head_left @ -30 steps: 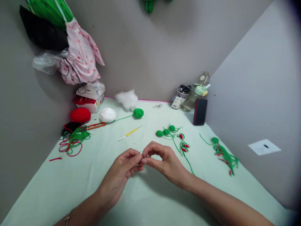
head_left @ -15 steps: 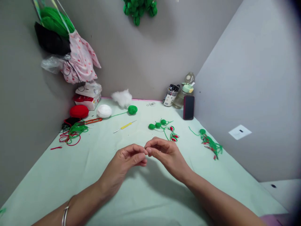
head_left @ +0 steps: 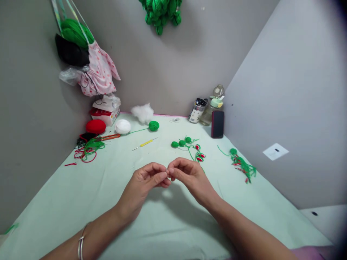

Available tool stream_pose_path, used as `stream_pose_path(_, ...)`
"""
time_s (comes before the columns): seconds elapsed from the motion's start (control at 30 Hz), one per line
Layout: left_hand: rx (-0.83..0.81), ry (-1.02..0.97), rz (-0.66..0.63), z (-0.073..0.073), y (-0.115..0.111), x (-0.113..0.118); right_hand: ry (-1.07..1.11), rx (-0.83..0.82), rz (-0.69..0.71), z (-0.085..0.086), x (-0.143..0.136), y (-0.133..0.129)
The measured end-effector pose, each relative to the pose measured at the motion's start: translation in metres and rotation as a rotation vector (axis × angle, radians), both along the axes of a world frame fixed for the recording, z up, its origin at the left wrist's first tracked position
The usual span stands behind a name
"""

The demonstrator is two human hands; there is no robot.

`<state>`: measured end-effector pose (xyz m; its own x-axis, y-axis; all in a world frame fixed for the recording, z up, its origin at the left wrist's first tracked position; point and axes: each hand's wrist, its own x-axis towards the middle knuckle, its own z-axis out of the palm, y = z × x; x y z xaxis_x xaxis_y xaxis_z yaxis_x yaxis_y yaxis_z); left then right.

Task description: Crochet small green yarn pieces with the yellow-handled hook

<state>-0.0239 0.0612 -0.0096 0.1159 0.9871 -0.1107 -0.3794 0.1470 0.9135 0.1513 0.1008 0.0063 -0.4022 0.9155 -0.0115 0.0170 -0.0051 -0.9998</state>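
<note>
Over the middle of the pale green table (head_left: 114, 231), my left hand (head_left: 149, 182) and my right hand (head_left: 189, 178) meet at the fingertips. Each is closed in a pinch on something too small to make out. Just beyond them lie green crocheted balls (head_left: 181, 143) with yarn tails and small red-and-green pieces (head_left: 200, 157). A yellow-handled crochet hook (head_left: 146, 143) rests beyond my left hand.
At the left are red yarn (head_left: 95, 126), white yarn (head_left: 123, 126), orange scissors (head_left: 111, 137) and tangled strands. White stuffing (head_left: 142, 113) and a green yarn ball (head_left: 154, 126) lie at the back. A phone (head_left: 217, 124) stands right; another green bundle (head_left: 244, 164) lies nearer.
The view has shifted slightly, so the things at the left appear farther right. Both hands stay together, with only a slight change at the fingertips.
</note>
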Motion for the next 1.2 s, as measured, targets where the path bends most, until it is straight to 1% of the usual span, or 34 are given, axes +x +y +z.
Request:
stream_pose_path(0.07, -0.002, -0.009, 0.006, 0.001, 0.000, -0.001, -0.049, 0.095, -0.032, -0.002, 0.000, -0.002)
stream_pose_path(0.1, -0.002, -0.013, 0.010, 0.000, 0.000, -0.001, -0.085, 0.185, -0.053, -0.002, 0.000, -0.004)
stream_pose_path(0.17, 0.000, -0.018, 0.020, 0.000, 0.000, -0.002, -0.169, 0.416, -0.081, -0.004, 0.000, -0.007)
stream_pose_path(0.27, 0.008, -0.024, 0.046, -0.003, 0.000, -0.002, -0.263, 0.722, -0.059, -0.009, 0.001, -0.009)
stream_pose_path(0.33, 0.011, -0.023, 0.047, -0.005, 0.000, -0.002, -0.307, 0.866, -0.067, -0.013, 0.001, -0.009)
stream_pose_path(0.4, 0.011, -0.018, 0.037, -0.007, 0.001, -0.002, -0.349, 0.967, -0.099, -0.016, 0.002, -0.007)
stream_pose_path(0.5, 0.006, -0.010, 0.018, -0.010, 0.001, -0.004, -0.383, 0.999, -0.112, -0.018, 0.003, -0.005)
stream_pose_path(0.73, 0.026, -0.005, -0.011, -0.008, 0.001, -0.003, -0.309, 0.829, -0.065, -0.014, 0.005, -0.005)
stream_pose_path(0.83, 0.030, -0.001, -0.014, -0.006, 0.000, -0.003, -0.293, 0.814, -0.058, -0.014, 0.005, -0.005)
stream_pose_path(0.97, 0.021, -0.011, -0.021, -0.006, 0.000, -0.006, -0.303, 0.869, -0.059, -0.017, 0.006, -0.004)
stream_pose_path(1.1, 0.014, -0.018, -0.041, -0.006, 0.002, -0.009, -0.371, 1.017, -0.056, -0.019, 0.006, -0.003)
stream_pose_path(1.2, 0.008, -0.016, -0.034, -0.006, 0.004, -0.009, -0.407, 1.103, -0.095, -0.020, 0.005, -0.003)
